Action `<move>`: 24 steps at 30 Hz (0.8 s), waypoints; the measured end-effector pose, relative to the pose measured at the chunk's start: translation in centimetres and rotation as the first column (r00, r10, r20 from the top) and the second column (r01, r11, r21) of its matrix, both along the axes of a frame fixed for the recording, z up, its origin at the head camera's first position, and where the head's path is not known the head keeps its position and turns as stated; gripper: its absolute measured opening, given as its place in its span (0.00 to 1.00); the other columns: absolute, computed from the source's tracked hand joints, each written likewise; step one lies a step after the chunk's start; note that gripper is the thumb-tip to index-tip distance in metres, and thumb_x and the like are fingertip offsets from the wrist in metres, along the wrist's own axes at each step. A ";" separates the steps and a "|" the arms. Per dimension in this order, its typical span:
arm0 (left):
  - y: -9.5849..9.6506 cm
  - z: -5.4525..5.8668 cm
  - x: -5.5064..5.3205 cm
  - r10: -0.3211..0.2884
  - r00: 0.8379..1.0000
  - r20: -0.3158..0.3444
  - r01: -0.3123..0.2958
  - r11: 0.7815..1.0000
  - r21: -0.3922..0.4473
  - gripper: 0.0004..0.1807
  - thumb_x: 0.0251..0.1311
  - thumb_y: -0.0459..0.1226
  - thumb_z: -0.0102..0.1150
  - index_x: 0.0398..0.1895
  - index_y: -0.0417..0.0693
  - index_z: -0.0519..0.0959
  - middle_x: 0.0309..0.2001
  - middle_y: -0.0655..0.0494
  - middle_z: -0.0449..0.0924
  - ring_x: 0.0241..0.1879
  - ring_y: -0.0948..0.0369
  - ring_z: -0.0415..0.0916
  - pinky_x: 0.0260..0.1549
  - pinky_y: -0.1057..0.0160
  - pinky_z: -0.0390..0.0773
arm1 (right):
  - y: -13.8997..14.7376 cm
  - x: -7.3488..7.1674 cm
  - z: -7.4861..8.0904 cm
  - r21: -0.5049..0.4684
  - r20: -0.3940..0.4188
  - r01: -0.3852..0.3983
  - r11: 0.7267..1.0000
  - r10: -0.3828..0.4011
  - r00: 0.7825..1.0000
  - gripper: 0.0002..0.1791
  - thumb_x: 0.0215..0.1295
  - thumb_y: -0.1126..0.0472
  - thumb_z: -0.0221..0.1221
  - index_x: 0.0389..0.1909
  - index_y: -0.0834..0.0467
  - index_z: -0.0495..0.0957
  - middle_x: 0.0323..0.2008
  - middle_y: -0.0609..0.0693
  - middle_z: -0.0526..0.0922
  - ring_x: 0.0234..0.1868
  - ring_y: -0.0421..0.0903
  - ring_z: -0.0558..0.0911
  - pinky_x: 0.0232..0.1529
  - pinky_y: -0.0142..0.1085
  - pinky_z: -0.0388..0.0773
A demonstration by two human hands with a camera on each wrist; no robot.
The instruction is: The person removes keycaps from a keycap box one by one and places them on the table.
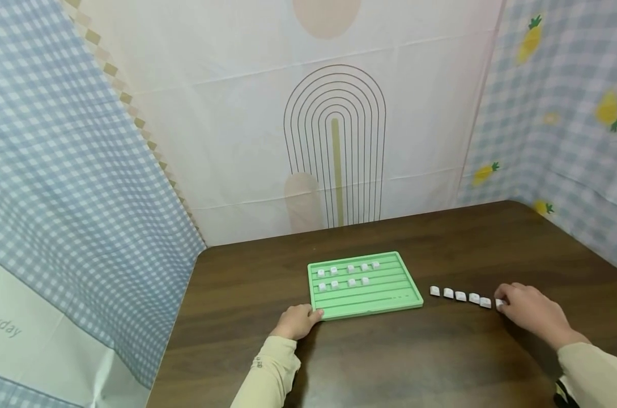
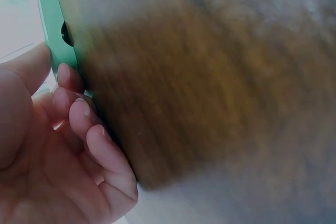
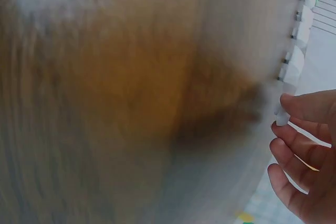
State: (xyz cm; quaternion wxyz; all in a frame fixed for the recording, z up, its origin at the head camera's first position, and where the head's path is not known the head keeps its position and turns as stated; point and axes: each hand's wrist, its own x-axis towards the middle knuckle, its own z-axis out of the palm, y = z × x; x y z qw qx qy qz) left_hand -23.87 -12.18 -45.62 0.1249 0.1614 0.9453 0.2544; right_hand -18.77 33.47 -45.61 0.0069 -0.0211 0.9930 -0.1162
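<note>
A green rectangular tray (image 1: 379, 293) is gripped at its near-left corner by the left hand (image 1: 294, 322); a small white block (image 1: 499, 304) is pinched by the right hand (image 1: 535, 314)

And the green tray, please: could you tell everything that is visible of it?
The green tray looks plastic: rectangular, with a raised rim, straight lengthwise ridges and a small notch in its near edge. It lies on the brown wood-look table. Nine white keycaps sit in it, five in the farthest row, four in the next. The left grip holds its near left corner.
</note>
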 end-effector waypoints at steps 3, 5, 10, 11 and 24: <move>0.0 0.1 0.0 0.003 1.000 -0.003 -0.003 1.000 0.002 0.21 0.68 0.47 0.45 0.18 0.47 0.63 0.17 0.56 0.56 0.19 0.60 0.55 0.23 0.62 0.58 | -0.1 -0.1 -0.3 -0.007 0.015 0.005 1.000 -0.004 1.000 0.08 0.55 0.63 0.59 0.37 0.59 0.78 0.34 0.56 0.79 0.34 0.53 0.77 0.26 0.46 0.72; 0.0 0.2 0.1 0.005 1.000 -0.004 -0.005 1.000 0.002 0.21 0.68 0.47 0.45 0.18 0.47 0.63 0.17 0.56 0.56 0.19 0.60 0.55 0.24 0.62 0.58 | -0.2 -0.1 -0.4 -0.008 0.018 0.008 1.000 -0.008 1.000 0.09 0.55 0.62 0.60 0.38 0.60 0.78 0.35 0.57 0.79 0.34 0.54 0.77 0.26 0.46 0.72; -0.1 0.2 0.1 0.005 1.000 -0.009 -0.005 1.000 -0.005 0.21 0.68 0.46 0.45 0.17 0.47 0.63 0.17 0.56 0.56 0.19 0.60 0.55 0.24 0.62 0.58 | -0.9 -0.3 0.1 -0.012 -0.010 0.012 1.000 -0.012 1.000 0.16 0.54 0.60 0.62 0.42 0.62 0.77 0.41 0.62 0.78 0.41 0.63 0.75 0.28 0.51 0.71; -0.1 0.2 0.1 0.005 1.000 -0.012 -0.005 1.000 -0.009 0.21 0.68 0.46 0.45 0.17 0.47 0.63 0.17 0.57 0.56 0.19 0.60 0.55 0.24 0.62 0.58 | -1.2 -0.4 0.3 -0.012 -0.027 0.005 1.000 -0.005 1.000 0.16 0.54 0.60 0.62 0.43 0.63 0.77 0.42 0.63 0.77 0.42 0.64 0.75 0.29 0.52 0.72; 0.0 -0.1 0.1 0.035 0.999 0.014 -0.035 0.999 0.022 0.22 0.68 0.47 0.45 0.16 0.49 0.60 0.16 0.57 0.56 0.17 0.61 0.54 0.22 0.63 0.57 | -13.7 -6.3 1.6 -0.068 -0.219 -0.131 0.989 0.114 0.969 0.13 0.57 0.59 0.61 0.44 0.57 0.78 0.43 0.56 0.80 0.44 0.57 0.77 0.34 0.51 0.75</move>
